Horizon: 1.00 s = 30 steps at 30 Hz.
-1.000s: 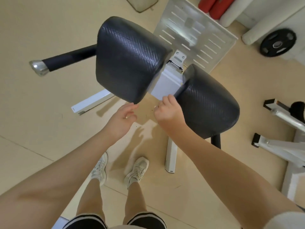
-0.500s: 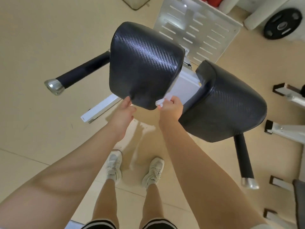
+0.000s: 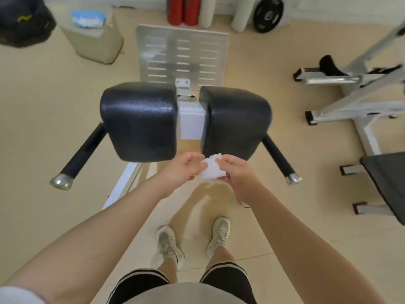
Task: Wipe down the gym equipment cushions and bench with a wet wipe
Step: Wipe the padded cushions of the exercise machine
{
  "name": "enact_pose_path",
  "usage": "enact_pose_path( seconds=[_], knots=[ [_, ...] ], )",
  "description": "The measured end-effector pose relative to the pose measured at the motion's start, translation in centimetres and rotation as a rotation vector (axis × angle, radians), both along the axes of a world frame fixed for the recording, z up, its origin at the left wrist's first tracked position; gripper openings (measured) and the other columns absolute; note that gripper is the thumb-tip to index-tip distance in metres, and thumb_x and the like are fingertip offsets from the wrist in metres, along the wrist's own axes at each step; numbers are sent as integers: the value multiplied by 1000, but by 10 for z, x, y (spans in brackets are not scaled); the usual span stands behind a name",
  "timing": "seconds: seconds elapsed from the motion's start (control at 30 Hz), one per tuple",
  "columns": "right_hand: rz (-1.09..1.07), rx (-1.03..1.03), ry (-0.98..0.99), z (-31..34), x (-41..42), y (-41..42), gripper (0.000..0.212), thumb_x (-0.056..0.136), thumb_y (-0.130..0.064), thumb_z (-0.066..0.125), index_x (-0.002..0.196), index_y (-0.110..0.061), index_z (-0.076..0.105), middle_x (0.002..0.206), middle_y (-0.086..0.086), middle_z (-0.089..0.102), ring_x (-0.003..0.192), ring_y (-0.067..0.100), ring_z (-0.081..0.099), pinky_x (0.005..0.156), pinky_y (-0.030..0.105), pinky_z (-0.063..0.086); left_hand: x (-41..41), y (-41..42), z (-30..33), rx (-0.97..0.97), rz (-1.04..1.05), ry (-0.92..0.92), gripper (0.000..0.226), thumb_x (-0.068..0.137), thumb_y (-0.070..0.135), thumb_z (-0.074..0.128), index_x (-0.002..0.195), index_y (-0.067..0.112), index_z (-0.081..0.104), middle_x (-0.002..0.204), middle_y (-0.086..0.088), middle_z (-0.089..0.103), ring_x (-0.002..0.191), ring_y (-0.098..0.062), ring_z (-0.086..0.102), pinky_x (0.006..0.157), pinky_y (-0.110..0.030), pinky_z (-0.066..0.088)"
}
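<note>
Two black textured cushions stand side by side on a white frame: the left cushion [image 3: 139,120] and the right cushion [image 3: 235,119]. Just below their near edges, both hands meet around a crumpled white wet wipe [image 3: 211,170]. My right hand [image 3: 237,174] grips the wipe from the right. My left hand [image 3: 180,170] pinches its left edge with curled fingers. Neither hand touches a cushion. A black bench pad [image 3: 388,183] shows at the right edge.
Black handle bars with chrome caps stick out at the left [image 3: 79,154] and the right [image 3: 278,159]. A slotted metal footplate [image 3: 182,51] lies beyond the cushions. A white rack [image 3: 350,99] stands at the right. A wipes pack [image 3: 88,18] rests on a beige box. My feet stand below.
Both hands have come off the left cushion's near edge and drawn together below the cushions, with the wipe now bunched between them. The view has swung square to the machine.
</note>
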State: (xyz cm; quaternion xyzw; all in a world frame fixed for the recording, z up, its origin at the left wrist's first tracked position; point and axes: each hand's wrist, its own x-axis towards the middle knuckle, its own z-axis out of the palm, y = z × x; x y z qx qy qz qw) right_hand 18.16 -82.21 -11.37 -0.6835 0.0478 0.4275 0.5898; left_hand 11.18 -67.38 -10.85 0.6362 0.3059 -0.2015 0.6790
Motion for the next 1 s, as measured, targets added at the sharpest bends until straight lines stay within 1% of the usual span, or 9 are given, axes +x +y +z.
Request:
enact_pose_path(
  seconds=[0.07, 0.13, 0.27, 0.37, 0.5, 0.63, 0.73, 0.83, 1.0],
  knots=[
    [-105, 49, 52, 6, 10, -24, 15, 95, -11, 46, 93, -2, 58, 88, 17, 54, 76, 24, 53, 64, 26, 46, 15, -20, 11, 32, -91, -27, 3, 90, 16, 58, 88, 17, 60, 82, -1, 58, 74, -10, 54, 71, -16, 47],
    [-218, 112, 121, 11, 20, -46, 16, 97, -13, 42, 96, -4, 54, 93, 18, 58, 77, 24, 58, 64, 28, 51, 31, -42, 18, 92, -159, -68, 15, 89, 13, 58, 75, 17, 57, 71, 0, 51, 63, -9, 48, 58, -12, 42],
    [-325, 270, 118, 14, 41, -95, 13, 95, -12, 46, 105, -8, 54, 95, 12, 66, 80, 21, 68, 65, 31, 57, 68, -93, 13, 173, -194, -148, 15, 85, 10, 61, 73, 18, 57, 74, -4, 51, 70, -15, 45, 67, -29, 39],
    [-246, 244, 26, 11, 69, -128, 16, 92, 0, 49, 98, -8, 62, 84, 6, 71, 71, 16, 68, 61, 25, 56, 101, -134, 2, 133, -89, -100, 6, 86, 12, 60, 83, 16, 59, 79, -3, 56, 70, -14, 51, 69, -29, 44],
    [-223, -33, -148, -15, 132, -163, 20, 87, 6, 54, 87, -11, 64, 73, 1, 64, 60, 8, 58, 58, 18, 48, 146, -179, -18, -186, 244, 79, 12, 92, 16, 51, 102, 14, 58, 94, -4, 61, 80, -15, 58, 73, -28, 47],
    [-120, -254, -302, -68, 194, -166, 22, 86, 4, 54, 103, -3, 66, 95, 8, 65, 85, 20, 61, 84, 34, 50, 175, -201, -53, 33, 319, 195, 19, 94, 13, 45, 111, 19, 52, 101, 2, 51, 99, -17, 46, 90, -32, 40],
    [49, -296, -398, -105, 220, -145, 24, 88, -1, 52, 104, -10, 69, 110, 5, 66, 105, 20, 59, 97, 32, 45, 182, -210, -80, -9, 342, 203, 32, 95, 12, 47, 125, 20, 47, 102, 5, 55, 101, -19, 51, 87, -31, 40],
    [260, -277, -489, -126, 230, -124, 25, 92, -6, 49, 108, -10, 68, 117, 2, 63, 107, 14, 55, 91, 16, 38, 182, -211, -97, -151, 433, 203, 37, 94, 11, 51, 127, 25, 49, 90, 2, 64, 84, -18, 61, 77, -25, 49],
    [404, -209, -689, -130, 221, -138, 19, 89, -1, 55, 99, -1, 71, 106, 11, 65, 94, 12, 54, 82, 8, 37, 181, -213, -100, -188, 514, 201, 33, 92, 9, 54, 114, 33, 53, 77, 4, 64, 70, -14, 59, 72, -22, 50]
  ],
)
